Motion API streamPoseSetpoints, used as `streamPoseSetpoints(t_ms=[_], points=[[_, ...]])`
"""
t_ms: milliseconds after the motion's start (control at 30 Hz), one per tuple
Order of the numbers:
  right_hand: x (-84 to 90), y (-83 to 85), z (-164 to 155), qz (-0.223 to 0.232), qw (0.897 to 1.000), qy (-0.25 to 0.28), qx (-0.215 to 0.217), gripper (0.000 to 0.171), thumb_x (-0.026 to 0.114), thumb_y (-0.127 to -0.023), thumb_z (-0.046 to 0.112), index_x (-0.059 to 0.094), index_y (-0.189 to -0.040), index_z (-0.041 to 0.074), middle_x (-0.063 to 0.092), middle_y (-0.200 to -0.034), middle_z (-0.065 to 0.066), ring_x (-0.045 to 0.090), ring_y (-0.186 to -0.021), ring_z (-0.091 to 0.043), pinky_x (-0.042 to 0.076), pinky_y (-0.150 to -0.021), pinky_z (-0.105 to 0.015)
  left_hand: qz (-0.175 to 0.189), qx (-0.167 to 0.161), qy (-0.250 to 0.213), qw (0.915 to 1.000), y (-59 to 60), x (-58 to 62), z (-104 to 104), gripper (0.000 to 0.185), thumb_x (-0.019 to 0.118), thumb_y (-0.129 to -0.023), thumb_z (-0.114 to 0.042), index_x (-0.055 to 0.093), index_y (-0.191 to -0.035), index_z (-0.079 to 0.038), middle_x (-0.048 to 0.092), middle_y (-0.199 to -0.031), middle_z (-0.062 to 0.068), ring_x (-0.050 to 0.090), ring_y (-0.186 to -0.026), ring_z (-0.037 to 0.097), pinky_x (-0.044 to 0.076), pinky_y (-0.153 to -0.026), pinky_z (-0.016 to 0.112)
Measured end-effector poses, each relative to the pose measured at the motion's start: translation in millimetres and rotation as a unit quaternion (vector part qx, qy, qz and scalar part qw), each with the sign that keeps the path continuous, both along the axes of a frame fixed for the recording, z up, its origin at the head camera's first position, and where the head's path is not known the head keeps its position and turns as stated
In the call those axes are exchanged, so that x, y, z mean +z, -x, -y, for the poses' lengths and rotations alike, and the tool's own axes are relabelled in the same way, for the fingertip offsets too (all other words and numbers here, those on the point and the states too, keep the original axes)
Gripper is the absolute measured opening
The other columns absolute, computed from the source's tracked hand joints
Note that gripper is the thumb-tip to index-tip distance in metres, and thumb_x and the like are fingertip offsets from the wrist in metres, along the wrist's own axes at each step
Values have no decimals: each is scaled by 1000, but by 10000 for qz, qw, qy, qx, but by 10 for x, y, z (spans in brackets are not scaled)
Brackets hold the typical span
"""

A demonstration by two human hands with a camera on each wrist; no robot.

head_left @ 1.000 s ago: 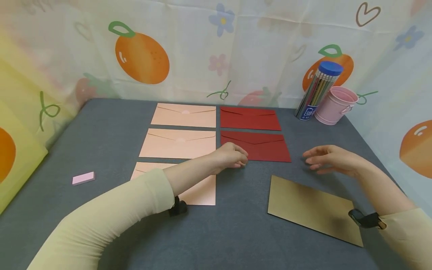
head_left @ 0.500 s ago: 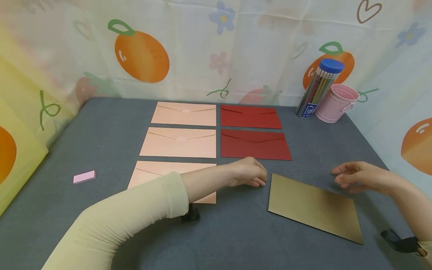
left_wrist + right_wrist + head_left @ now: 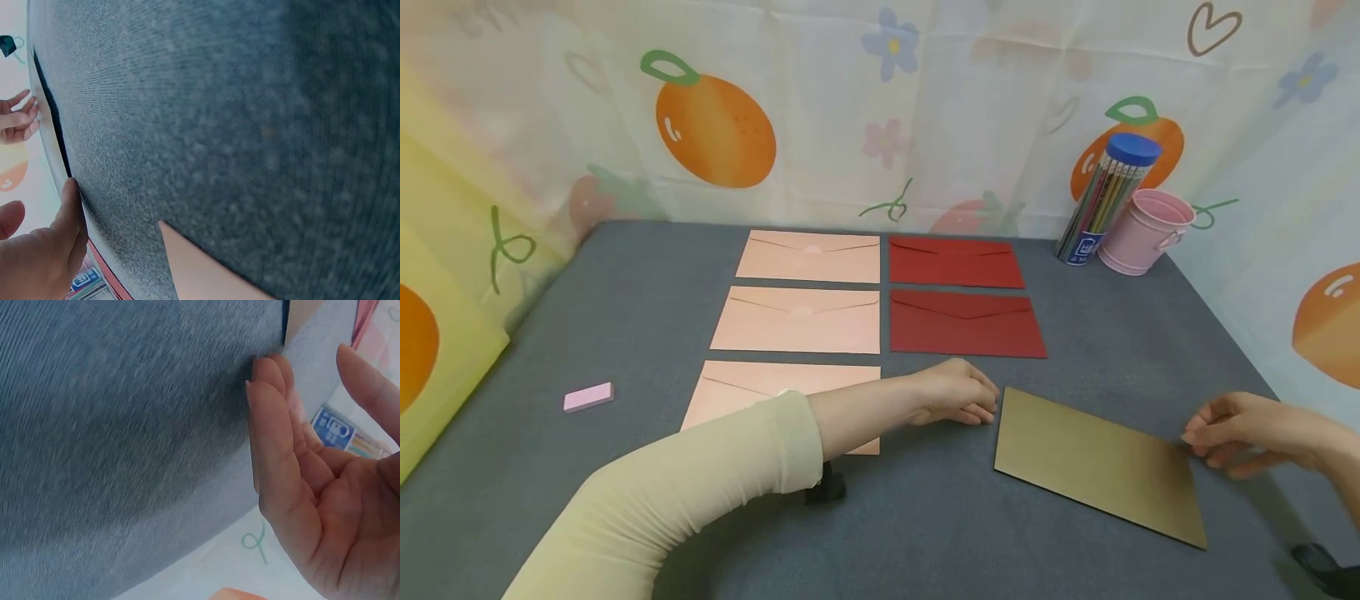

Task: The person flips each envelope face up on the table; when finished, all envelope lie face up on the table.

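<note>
A flat gold-brown rectangle [image 3: 1097,467], about envelope-sized and with a dark edge, lies slanted on the dark grey table. My left hand [image 3: 957,392] is right at its left edge, fingers lightly bent; in the left wrist view the thumb stands apart from the fingers [image 3: 72,203]. At the opposite short edge is my right hand [image 3: 1255,432], its fingertips close to the upper right corner. In the right wrist view that palm [image 3: 362,519] shows with nothing in it, thumb spread from the fingers. Nothing is gripped by either hand.
Behind the left arm lie three pale pink envelopes [image 3: 801,321] in a column, the nearest partly covered. Two red envelopes [image 3: 966,325] lie beside them. A tube of pencils [image 3: 1105,200] and a pink bucket [image 3: 1138,242] stand back right. A pink block [image 3: 588,397] lies left.
My left hand has moved right and nearer, from the red envelope's corner to the gold rectangle's left edge. My right hand has moved right and nearer, to the rectangle's right end.
</note>
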State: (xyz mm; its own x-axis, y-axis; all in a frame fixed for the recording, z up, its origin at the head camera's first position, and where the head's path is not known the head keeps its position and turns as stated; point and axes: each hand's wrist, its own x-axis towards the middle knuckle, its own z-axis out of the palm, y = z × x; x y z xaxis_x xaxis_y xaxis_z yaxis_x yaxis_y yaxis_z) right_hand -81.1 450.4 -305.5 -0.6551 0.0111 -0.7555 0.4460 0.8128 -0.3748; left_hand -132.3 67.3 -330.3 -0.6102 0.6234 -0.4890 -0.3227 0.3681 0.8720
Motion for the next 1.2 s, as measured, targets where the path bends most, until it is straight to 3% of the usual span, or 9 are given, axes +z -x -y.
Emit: streamPoseSetpoints(t_ms=[167, 400, 733, 933, 1200], points=[[9, -89, -38, 175, 9997, -120, 132, 37, 57, -99, 39, 63, -102, 3, 65, -90, -1, 60, -79, -11, 56, -69, -31, 61, -47, -73, 9999, -2, -15, -2, 41, 54, -97, -5, 54, -136, 7, 62, -133, 18, 67, -109, 23, 55, -103, 35], [-16, -156, 11, 391, 9988, 169, 223, 34, 59, -97, 40, 64, -81, 11, 66, -74, 2, 54, -59, -4, 50, -56, -22, 233, -16, -184, 9996, 8, -29, -16, 40, 52, -98, -6, 53, -135, 9, 63, -132, 20, 65, -119, 30, 54, -104, 37], [-24, -88, 84, 203, 9993, 191, 260, 34, 57, -99, 38, 67, -84, 8, 66, -76, 2, 57, -64, -7, 56, -63, -29, 301, 212, -194, 9991, 28, -29, -9, 40, 55, -96, -3, 53, -134, 11, 64, -129, 21, 67, -116, 30, 56, -101, 36], [-23, -23, 96, 50, 9981, 456, 414, 31, 56, -100, 35, 64, -92, 6, 66, -84, 1, 62, -74, -8, 56, -65, -30, 209, 392, -160, 9989, 59, 2, 13, 39, 55, -95, -2, 55, -131, 11, 65, -124, 21, 70, -106, 26, 58, -96, 35], [-70, 86, 126, -14, 9883, 1469, 398, 19, 55, -101, 20, 46, -101, 3, 65, -92, -2, 68, -75, -9, 59, -66, -26, 34, 680, -228, 9974, 122, 41, 85, 40, 55, -95, -1, 53, -133, 11, 67, -124, 22, 69, -94, 18, 58, -98, 34]])
